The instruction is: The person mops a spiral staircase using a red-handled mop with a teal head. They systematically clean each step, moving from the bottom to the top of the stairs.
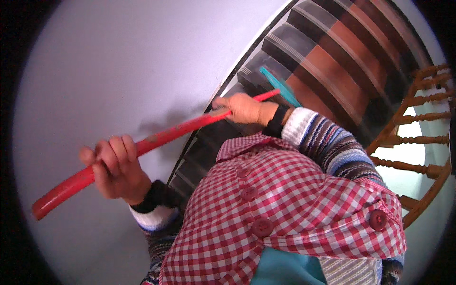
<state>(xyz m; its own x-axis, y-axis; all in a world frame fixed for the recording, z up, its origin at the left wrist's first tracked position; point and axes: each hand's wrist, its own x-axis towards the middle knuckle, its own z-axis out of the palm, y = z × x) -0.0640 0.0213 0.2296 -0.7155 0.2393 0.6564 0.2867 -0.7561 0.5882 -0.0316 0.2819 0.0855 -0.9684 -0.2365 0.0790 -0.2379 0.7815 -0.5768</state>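
A long red handle point(171, 132) with worn patches slants across the view, from the lower left up to the right. My left hand point(119, 165) wraps its fingers around it near the upper end, which sticks out past my hand. Farther down, my right hand point(245, 108) grips the same handle; it is slightly blurred. Beyond my right wrist is a narrow teal head point(279, 85), of a broom or mop, over the dark stair treads. My right hand and sleeve partly hide where the handle meets it. Whether the head touches a step I cannot tell.
Curved stairs point(338, 71) with black and reddish-brown treads run along the right. A pale wall point(117, 64) rises close on the left, near the handle. Wooden railings with turned balusters point(413, 139) border the far right. My checked apron point(278, 199) fills the lower middle.
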